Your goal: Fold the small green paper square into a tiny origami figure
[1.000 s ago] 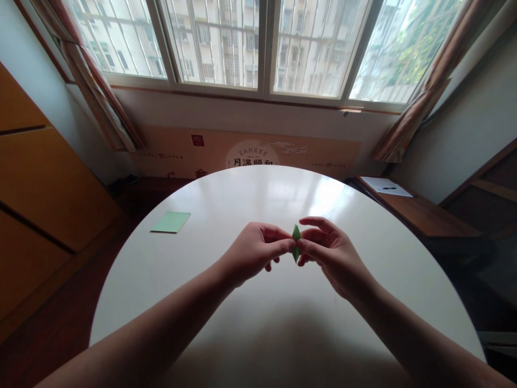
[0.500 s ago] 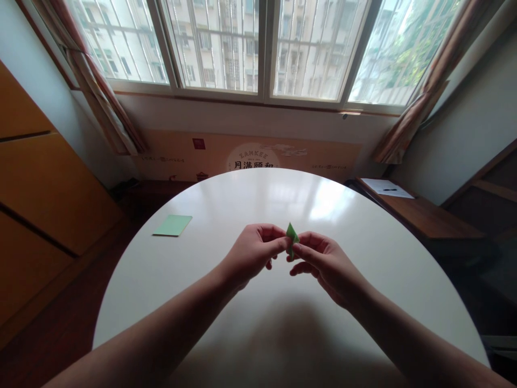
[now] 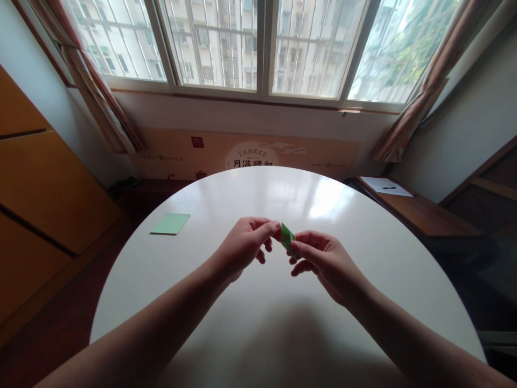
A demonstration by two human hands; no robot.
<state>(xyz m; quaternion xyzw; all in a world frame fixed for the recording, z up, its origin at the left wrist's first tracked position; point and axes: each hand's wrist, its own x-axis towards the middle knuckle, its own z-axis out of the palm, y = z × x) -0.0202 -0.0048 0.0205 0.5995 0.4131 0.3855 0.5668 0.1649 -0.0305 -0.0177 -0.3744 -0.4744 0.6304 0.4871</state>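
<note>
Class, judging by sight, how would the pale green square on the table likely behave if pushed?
The pale green square lies flat, so it should slide rather than roll or tip. The glossy white table may let it slip easily. It looks thin and paper-like, so it is probably light.

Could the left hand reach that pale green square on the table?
Probably yes: nothing visible stands between the left hand and the pale green square, though its fingers are by the folded paper.

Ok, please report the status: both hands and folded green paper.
Right hand pinches folded green paper. Left hand at its upper-left edge, grip unclear. Light-green paper square lies apart, on white table.
</note>
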